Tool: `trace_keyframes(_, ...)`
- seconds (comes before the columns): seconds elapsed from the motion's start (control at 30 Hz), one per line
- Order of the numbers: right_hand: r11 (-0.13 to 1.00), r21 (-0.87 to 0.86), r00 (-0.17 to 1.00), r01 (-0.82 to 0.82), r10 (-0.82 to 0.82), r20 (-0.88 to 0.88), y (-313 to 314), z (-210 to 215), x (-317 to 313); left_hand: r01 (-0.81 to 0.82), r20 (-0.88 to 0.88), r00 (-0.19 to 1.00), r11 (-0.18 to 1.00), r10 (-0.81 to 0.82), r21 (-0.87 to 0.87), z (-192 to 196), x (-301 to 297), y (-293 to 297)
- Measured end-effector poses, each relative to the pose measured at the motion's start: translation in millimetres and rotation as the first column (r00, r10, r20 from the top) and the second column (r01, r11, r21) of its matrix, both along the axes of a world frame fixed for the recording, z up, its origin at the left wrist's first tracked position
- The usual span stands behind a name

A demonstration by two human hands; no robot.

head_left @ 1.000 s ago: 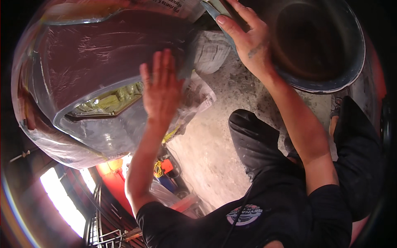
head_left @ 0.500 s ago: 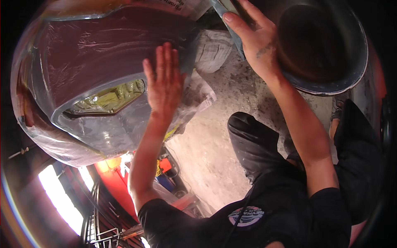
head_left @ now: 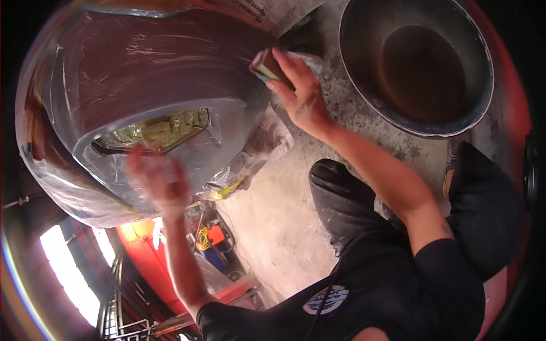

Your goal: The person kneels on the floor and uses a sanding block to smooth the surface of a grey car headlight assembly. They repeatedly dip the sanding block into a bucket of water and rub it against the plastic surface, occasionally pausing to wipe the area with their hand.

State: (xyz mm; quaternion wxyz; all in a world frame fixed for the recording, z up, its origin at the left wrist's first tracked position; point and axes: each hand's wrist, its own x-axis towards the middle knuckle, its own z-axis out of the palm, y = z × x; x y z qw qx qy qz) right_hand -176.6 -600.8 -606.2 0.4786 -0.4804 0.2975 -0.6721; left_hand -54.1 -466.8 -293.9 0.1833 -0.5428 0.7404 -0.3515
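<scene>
My right hand (head_left: 307, 102) is closed on a sanding block (head_left: 272, 69), a small dark block with a pale edge. It holds the block at the right edge of a wet-looking car body panel (head_left: 170, 57), dark brown above and grey below. Whether the block touches the panel, I cannot tell. My left hand (head_left: 162, 179) is smeared by motion in front of the panel's grey lower part. It hangs just below an opening (head_left: 159, 131) covered in crinkled yellow-green film, and how its fingers are held does not show.
A large dark basin (head_left: 352, 62) with dark liquid stands on the concrete floor (head_left: 278, 210) to the right. Printed paper and plastic sheeting (head_left: 267, 142) hang at the panel's right edge. An orange and blue item (head_left: 215, 236) with a yellow cord lies on the floor beyond my left forearm.
My right hand has moved left with the sanding block, from beside the basin to the panel's edge. My left hand has left the panel's right side, moving left and down past the opening.
</scene>
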Motion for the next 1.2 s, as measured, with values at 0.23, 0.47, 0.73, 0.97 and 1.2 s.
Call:
trace_keyframes(0.23, 0.992, 0.113, 0.998, 0.053, -0.054, 0.013, 6, 68, 59, -0.161, -0.096, 0.987, 0.863, 0.132, -0.479, 107, 84, 24)
trace_keyframes(0.47, 0.978, -0.086, 0.981, 0.192, -0.193, 0.005, -7, 54, 48, -0.006, 0.015, 1.000, 0.844, 0.016, -0.537, 75, 108, 5)
trace_keyframes(0.73, 0.932, -0.293, 0.974, 0.216, -0.182, 0.137, -38, 180, 58, -0.074, -0.056, 0.997, 0.866, 0.053, -0.494, 74, 105, 9)
trace_keyframes(0.97, 0.981, -0.139, 0.990, 0.138, -0.138, 0.013, -28, 85, 57, -0.041, -0.002, 0.999, 0.865, 0.045, -0.500, 90, 99, 11)
trace_keyframes(1.2, 0.956, -0.261, 0.991, 0.134, -0.125, 0.051, -45, 82, 42, -0.083, -0.038, 0.997, 0.867, 0.073, -0.491, 86, 93, 10)
